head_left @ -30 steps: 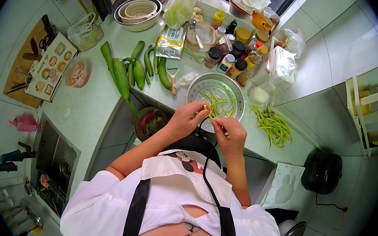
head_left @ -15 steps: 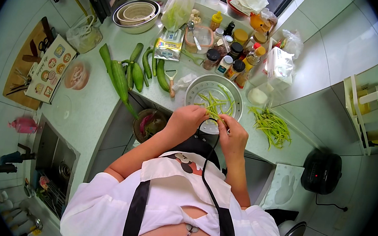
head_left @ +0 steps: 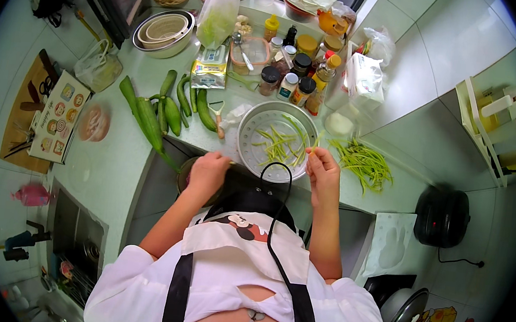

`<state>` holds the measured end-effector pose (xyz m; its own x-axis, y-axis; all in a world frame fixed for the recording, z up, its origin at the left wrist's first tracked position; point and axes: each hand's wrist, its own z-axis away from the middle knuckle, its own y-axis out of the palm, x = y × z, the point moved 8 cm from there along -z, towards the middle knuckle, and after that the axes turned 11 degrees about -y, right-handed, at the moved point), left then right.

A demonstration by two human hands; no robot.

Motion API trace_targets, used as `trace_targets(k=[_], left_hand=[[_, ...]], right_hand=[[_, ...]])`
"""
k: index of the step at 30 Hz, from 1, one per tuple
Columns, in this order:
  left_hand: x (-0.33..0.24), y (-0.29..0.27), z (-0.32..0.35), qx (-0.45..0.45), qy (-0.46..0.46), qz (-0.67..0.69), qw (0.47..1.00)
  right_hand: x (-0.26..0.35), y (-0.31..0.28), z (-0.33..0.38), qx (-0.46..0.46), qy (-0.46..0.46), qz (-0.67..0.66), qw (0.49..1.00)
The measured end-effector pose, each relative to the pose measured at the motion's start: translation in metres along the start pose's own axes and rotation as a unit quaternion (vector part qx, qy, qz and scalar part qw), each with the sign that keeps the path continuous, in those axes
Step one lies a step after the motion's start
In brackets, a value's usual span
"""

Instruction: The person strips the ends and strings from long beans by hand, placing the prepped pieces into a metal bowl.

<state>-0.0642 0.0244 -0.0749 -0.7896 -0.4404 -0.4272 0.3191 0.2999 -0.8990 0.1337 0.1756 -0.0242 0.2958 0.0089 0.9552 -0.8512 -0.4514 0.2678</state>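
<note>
My right hand (head_left: 323,168) pinches a thin green bean (head_left: 316,143) beside the right rim of a round metal basin (head_left: 243,136). Several green bean pieces (head_left: 278,143) lie spread over the basin's perforated bottom. Off to the left, my left hand (head_left: 208,172) hangs over a waste bin (head_left: 183,175) below the counter's front edge. Its fingers are curled and partly blurred, so their hold is hidden. A heap of whole green beans (head_left: 366,165) rests on the counter right of the basin.
Green gourds and cucumbers (head_left: 150,116) lie left of the basin, with a peeler (head_left: 219,126) beside them. Jars and bottles (head_left: 302,64) crowd the back. A sink (head_left: 74,230) is at the left, a black appliance (head_left: 442,216) at the right. A black cable (head_left: 273,224) hangs before me.
My hands have parted from their pinch over the basin. The left moved left and down over the bin; the right shifted to the basin's right rim with a bean. The whole view has shifted slightly.
</note>
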Motion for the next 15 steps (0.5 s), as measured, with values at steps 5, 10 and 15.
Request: trace_targets(k=[5, 10, 15], left_hand=[[0.086, 0.031, 0.026, 0.051, -0.112, -0.055, 0.991], [0.135, 0.047, 0.040, 0.061, -0.165, -0.088, 0.980], [0.135, 0.044, 0.037, 0.073, -0.180, -0.077, 0.978]], right_hand=[[-0.013, 0.001, 0.008, -0.048, 0.090, -0.149, 0.984], [-0.032, -0.008, 0.006, -0.044, 0.110, -0.054, 0.992], [-0.074, -0.011, -0.018, -0.018, 0.113, 0.064, 0.991]])
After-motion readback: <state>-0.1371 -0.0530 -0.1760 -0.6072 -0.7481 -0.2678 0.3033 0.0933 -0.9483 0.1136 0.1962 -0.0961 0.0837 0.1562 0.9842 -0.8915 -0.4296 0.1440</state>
